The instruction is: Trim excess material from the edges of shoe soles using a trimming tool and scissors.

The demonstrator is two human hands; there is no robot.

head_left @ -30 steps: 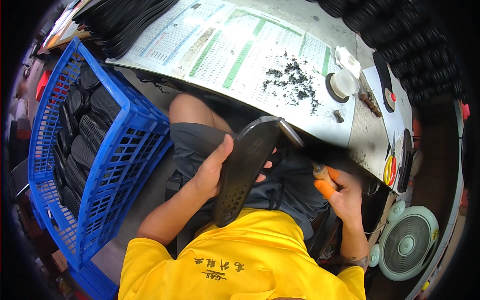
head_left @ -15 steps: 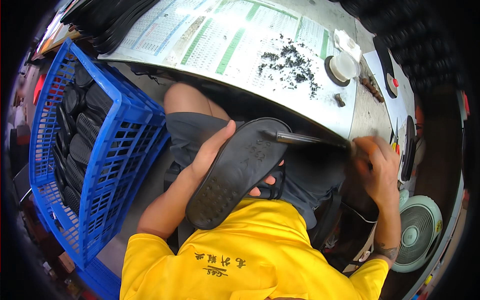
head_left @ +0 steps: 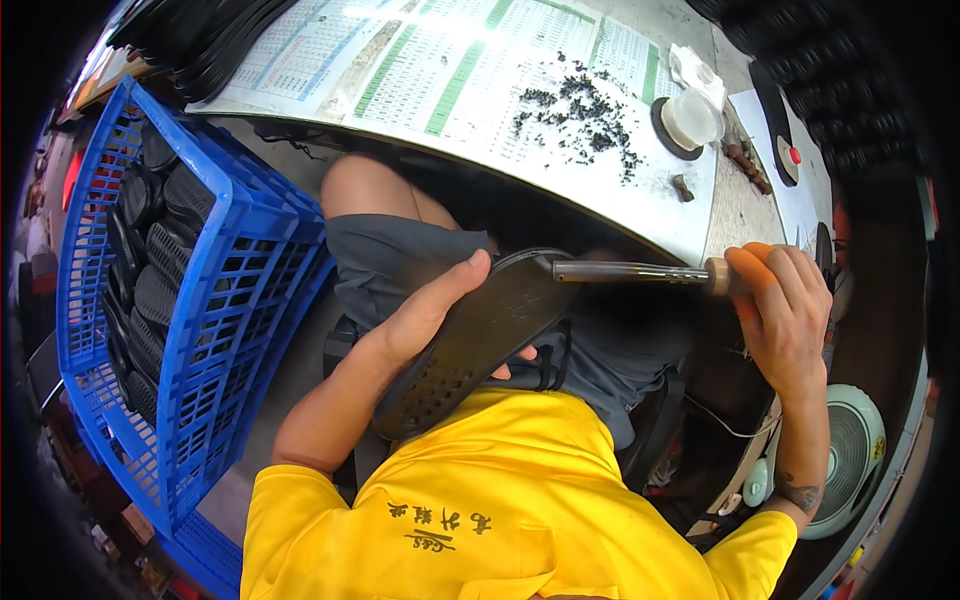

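A black shoe sole [head_left: 478, 335] slants across my lap, its lower face partly dimpled with small holes. My left hand [head_left: 432, 308] is closed round it, thumb along the left edge, with fingertips showing on the far side. My right hand [head_left: 788, 312], with orange covers on some fingers, grips the wooden handle of a long metal-shafted hand tool [head_left: 635, 273]. The shaft points left, and its tip meets the rounded upper end of the sole. Whether the tip is in the rubber or only touches it, I cannot tell.
On my left a blue plastic crate [head_left: 225, 235] holds several black soles. Ahead stands a table covered with printed sheets [head_left: 480, 90], strewn with black scraps [head_left: 585, 115]. A round white container [head_left: 690, 120] sits near its right side. A green fan [head_left: 845, 450] stands at right.
My right hand has moved up and to the right, showing more of the tool's handle. The sole has tilted in my left hand and its upper end has lowered slightly.
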